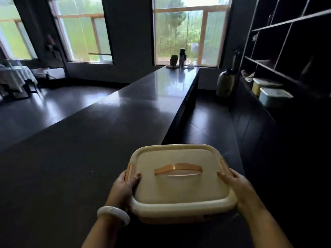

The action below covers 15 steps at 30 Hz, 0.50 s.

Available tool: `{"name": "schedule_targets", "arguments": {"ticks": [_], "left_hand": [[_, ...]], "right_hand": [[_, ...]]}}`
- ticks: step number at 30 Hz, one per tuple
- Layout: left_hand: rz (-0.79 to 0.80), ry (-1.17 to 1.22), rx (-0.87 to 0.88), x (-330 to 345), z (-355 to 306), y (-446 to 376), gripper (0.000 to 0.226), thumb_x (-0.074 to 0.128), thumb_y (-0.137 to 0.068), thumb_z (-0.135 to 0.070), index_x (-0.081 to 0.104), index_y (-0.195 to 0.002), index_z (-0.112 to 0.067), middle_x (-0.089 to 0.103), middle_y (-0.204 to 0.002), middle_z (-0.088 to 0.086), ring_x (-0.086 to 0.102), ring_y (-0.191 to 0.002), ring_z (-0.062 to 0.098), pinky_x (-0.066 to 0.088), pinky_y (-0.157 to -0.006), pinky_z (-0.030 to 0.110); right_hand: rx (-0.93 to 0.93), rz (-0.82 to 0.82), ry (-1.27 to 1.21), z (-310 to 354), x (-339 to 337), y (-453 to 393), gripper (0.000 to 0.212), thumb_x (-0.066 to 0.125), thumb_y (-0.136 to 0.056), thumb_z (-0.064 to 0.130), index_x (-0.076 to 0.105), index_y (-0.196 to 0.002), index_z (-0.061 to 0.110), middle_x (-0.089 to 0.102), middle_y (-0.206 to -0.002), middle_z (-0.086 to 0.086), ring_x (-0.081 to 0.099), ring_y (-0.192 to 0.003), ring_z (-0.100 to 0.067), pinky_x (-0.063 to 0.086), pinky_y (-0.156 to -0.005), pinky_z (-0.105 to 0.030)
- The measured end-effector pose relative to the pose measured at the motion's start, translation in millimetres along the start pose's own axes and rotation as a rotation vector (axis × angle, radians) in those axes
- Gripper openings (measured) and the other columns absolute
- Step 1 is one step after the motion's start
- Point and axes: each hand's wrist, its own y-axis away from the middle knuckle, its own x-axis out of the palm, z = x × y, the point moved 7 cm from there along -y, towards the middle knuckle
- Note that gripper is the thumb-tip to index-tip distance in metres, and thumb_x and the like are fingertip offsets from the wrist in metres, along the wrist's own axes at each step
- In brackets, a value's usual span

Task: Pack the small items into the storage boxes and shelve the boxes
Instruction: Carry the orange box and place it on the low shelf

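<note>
While lidded, cream storage box [180, 183], orange handle [178, 169]

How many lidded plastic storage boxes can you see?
3: the cream box with orange handle held in both hands, plus a yellow box and a pale box on the right-hand shelf. Dark shelves may hide more.

Counter [107, 122] lay bare ahead and left of box [180, 183]. Far end crowded: jar [173, 60], bottle [182, 58]. Right shelf [279, 72] partly filled by two boxes [274, 96].
</note>
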Motion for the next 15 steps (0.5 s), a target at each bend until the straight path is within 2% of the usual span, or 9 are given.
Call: {"name": "schedule_targets", "arguments": {"ticks": [2,5,7,10,13,15], "left_hand": [[0.067,0.014,-0.005,35,-13,-41,0.026,0.067,-0.088,-0.018,0.062,-0.113,-0.010,0.072,-0.097,0.018,0.068,-0.089,0.035,0.056,-0.079,0.047],[0.174,0.007,0.015,93,-34,-107,0.019,0.066,-0.089,-0.017,0.063,-0.107,-0.013,0.073,-0.088,0.012,0.070,-0.078,0.026,0.055,-0.062,0.035],[0.246,-0.019,0.020,136,-46,-139,0.017,0.065,-0.089,-0.017,0.062,-0.105,-0.016,0.072,-0.088,0.010,0.069,-0.077,0.023,0.053,-0.059,0.029],[0.343,-0.007,0.014,196,-53,-179,0.021,0.064,-0.090,-0.013,0.061,-0.110,-0.010,0.070,-0.096,0.016,0.067,-0.083,0.027,0.054,-0.067,0.035],[0.389,-0.032,-0.003,255,-55,-223,0.027,0.063,-0.091,-0.012,0.060,-0.116,-0.004,0.068,-0.103,0.023,0.065,-0.093,0.035,0.054,-0.083,0.043],[0.424,-0.049,-0.007,296,-55,-257,0.026,0.063,-0.091,-0.012,0.060,-0.115,-0.004,0.068,-0.102,0.022,0.065,-0.089,0.032,0.054,-0.079,0.040]], "right_hand": [[-0.009,-0.056,-0.005,14,-11,-36,0.036,0.074,-0.077,0.020,0.066,-0.110,0.010,0.073,-0.094,-0.016,0.071,-0.083,-0.034,0.057,-0.064,-0.038],[-0.043,-0.171,-0.050,34,-34,-90,0.026,0.072,-0.078,0.015,0.067,-0.103,0.011,0.073,-0.092,-0.018,0.070,-0.081,-0.036,0.057,-0.069,-0.041],[-0.040,-0.249,-0.065,41,-55,-117,0.022,0.070,-0.081,0.013,0.066,-0.102,0.011,0.073,-0.091,-0.019,0.069,-0.081,-0.036,0.057,-0.070,-0.042],[-0.010,-0.346,-0.129,42,-87,-155,0.022,0.068,-0.083,0.010,0.064,-0.104,0.009,0.071,-0.094,-0.022,0.067,-0.084,-0.038,0.057,-0.075,-0.047],[-0.016,-0.402,-0.152,48,-116,-201,0.018,0.067,-0.083,0.008,0.064,-0.101,0.010,0.072,-0.088,-0.020,0.069,-0.072,-0.032,0.059,-0.061,-0.038],[-0.009,-0.433,-0.174,50,-138,-239,0.019,0.067,-0.083,0.009,0.064,-0.102,0.010,0.072,-0.087,-0.019,0.069,-0.070,-0.031,0.059,-0.057,-0.036]]}}
